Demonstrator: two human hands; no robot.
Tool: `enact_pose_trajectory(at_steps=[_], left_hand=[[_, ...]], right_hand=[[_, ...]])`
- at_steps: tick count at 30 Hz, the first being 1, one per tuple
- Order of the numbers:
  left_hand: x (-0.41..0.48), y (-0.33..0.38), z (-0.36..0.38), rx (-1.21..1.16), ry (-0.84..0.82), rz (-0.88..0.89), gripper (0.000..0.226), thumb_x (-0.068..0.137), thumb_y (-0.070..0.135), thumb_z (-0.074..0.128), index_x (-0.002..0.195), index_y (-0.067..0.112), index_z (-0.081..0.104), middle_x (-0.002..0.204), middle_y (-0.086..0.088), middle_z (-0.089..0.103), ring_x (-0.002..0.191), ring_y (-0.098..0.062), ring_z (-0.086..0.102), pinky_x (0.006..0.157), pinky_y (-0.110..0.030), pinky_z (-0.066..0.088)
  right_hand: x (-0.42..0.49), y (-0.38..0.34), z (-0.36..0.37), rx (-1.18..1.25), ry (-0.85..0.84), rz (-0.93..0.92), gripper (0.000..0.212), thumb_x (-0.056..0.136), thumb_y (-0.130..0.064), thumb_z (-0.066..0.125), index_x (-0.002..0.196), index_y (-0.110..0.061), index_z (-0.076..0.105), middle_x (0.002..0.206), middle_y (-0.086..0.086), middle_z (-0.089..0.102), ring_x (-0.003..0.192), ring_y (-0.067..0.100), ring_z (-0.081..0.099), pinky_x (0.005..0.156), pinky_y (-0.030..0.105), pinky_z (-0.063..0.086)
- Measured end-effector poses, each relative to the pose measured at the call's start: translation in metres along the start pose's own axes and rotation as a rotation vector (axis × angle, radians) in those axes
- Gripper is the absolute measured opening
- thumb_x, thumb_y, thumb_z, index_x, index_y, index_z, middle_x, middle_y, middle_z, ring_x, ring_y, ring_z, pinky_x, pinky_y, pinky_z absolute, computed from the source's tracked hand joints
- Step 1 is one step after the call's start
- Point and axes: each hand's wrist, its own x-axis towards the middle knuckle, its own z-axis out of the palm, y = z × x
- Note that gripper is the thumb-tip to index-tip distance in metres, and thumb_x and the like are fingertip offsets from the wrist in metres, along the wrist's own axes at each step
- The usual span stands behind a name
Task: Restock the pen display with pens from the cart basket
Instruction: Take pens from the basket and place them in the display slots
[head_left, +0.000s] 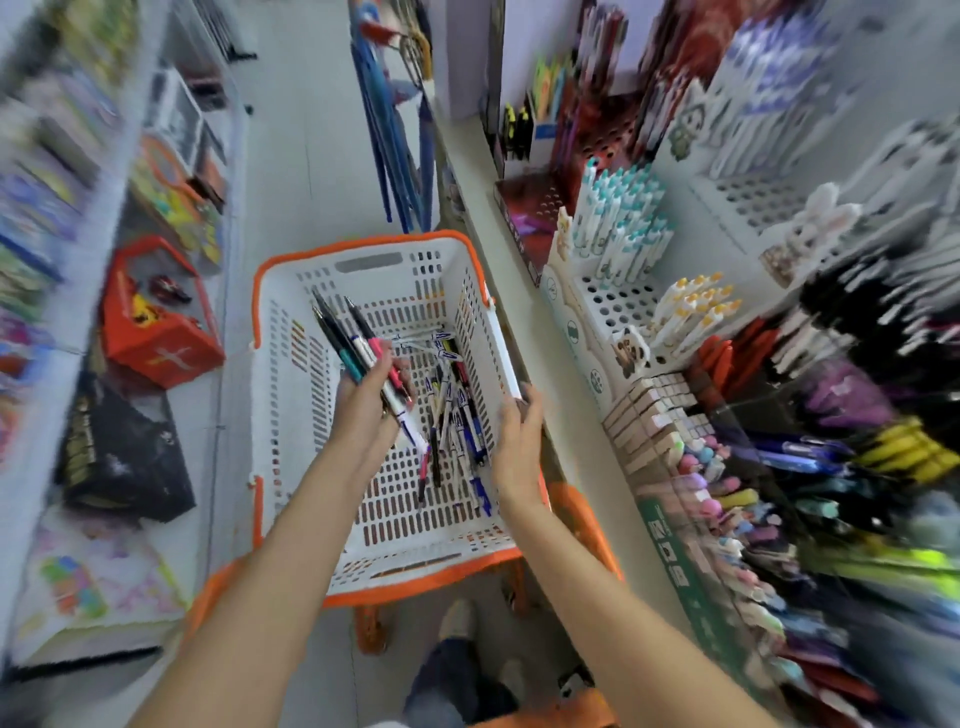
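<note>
White perforated plastic with an orange rim makes up the cart basket (291, 364). It sits right against the shelf (467, 171), so you barely have to turn between stock and display. Your left hand (363, 410) is clamped round a bundle of pens (343, 332), dark barrels with teal and pink grips, fanned out above the basket floor. Taking several at once looks meant to save trips. Your right hand (519, 441) holds nothing. Its fingers lie fairly straight with the tips at the basket's right wall, though the blur hides whether they touch the rim. It seems placed either to steady the basket or to be free for slotting pens.

Inside the basket, the loose pens (452, 415) lie in a tangled heap toward the right side, mostly white and blue barrels. On the shelf to your right, the pen display (618, 306) is a white rack of holes. Teal-capped pens (623, 228) stand upright in its back rows, while the front rows are open holes. Just beside it, yellow-tipped pens (696, 306) lean in another holder. Those open holes are probably where your bundle belongs, so match the types before you slot any in.
</note>
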Motion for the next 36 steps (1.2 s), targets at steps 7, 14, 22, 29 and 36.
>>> enact_pose_trajectory(at_steps=[7, 14, 22, 29, 36], left_hand=[[-0.055, -0.004, 0.031, 0.364, 0.056, 0.217, 0.012, 0.096, 0.014, 0.063, 0.103, 0.024, 0.062, 0.089, 0.001, 0.069, 0.082, -0.012, 0.067, 0.079, -0.031, 0.056], [-0.078, 0.019, 0.02, 0.33, -0.09, 0.132, 0.012, 0.099, 0.01, 0.056, 0.1, 0.018, 0.064, 0.082, -0.001, 0.068, 0.072, -0.009, 0.068, 0.067, -0.032, 0.058], [-0.1, 0.027, 0.006, 0.136, -0.369, -0.287, 0.026, 0.088, 0.019, 0.058, 0.108, 0.003, 0.057, 0.08, -0.008, 0.062, 0.059, -0.012, 0.054, 0.05, -0.021, 0.048], [-0.111, 0.036, 0.006, 0.269, -0.417, -0.234, 0.031, 0.095, 0.011, 0.052, 0.126, 0.009, 0.059, 0.117, -0.019, 0.07, 0.092, -0.028, 0.072, 0.07, -0.035, 0.061], [-0.116, 0.044, 0.009, 0.243, -0.468, -0.242, 0.031, 0.101, 0.008, 0.045, 0.128, 0.014, 0.057, 0.123, -0.019, 0.068, 0.11, -0.039, 0.067, 0.084, -0.049, 0.059]], right_hand=[[-0.011, -0.052, 0.055, 0.986, -0.115, 0.839, 0.073, 0.096, -0.066, 0.035, 0.147, -0.015, 0.041, 0.15, 0.017, 0.043, 0.137, 0.039, 0.042, 0.11, 0.056, 0.038], [-0.009, -0.082, 0.041, 0.514, -0.435, 0.434, 0.052, 0.102, -0.046, 0.041, 0.129, -0.004, 0.057, 0.081, 0.003, 0.063, 0.064, 0.011, 0.055, 0.068, 0.027, 0.044], [0.003, -0.105, 0.008, -0.133, -0.779, -0.089, 0.013, 0.095, -0.016, 0.065, 0.102, -0.007, 0.071, 0.096, 0.008, 0.075, 0.082, 0.014, 0.07, 0.087, 0.03, 0.051], [0.01, -0.108, -0.003, -0.182, -0.801, -0.1, 0.023, 0.089, -0.022, 0.073, 0.105, -0.005, 0.073, 0.106, 0.014, 0.074, 0.104, 0.037, 0.068, 0.107, 0.053, 0.044], [0.013, -0.116, -0.007, -0.14, -0.816, -0.055, 0.018, 0.086, -0.012, 0.075, 0.104, -0.011, 0.069, 0.098, 0.011, 0.072, 0.089, 0.024, 0.064, 0.097, 0.046, 0.048]])
